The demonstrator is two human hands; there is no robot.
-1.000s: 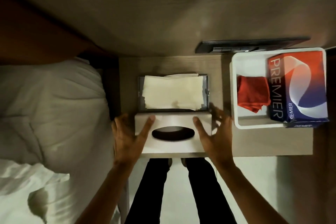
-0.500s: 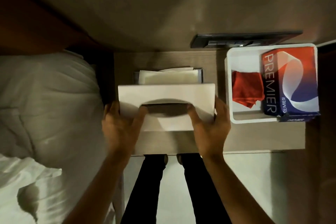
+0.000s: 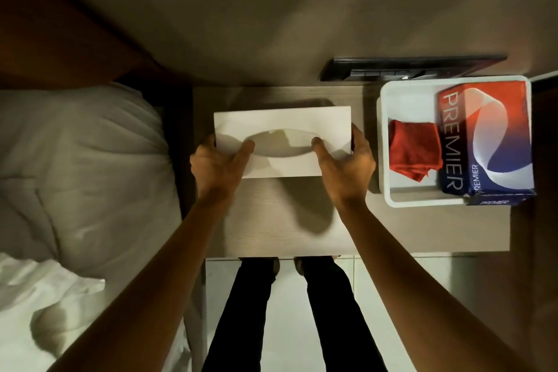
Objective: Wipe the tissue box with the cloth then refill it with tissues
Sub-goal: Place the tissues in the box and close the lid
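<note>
The near corners of the tissue box cover are hidden by the left hand and right hand. What lies beneath the cover cannot be seen. Right of the cover, the lower part of the red cloth is partly masked by the white tray's wall, and small print on the PREMIER pack cannot be read.

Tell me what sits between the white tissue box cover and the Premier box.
In the head view, the red cloth lies between the cover and the Premier box, inside the white tray, whose left wall also crosses that stretch. The right hand grips the cover's near end.
</note>
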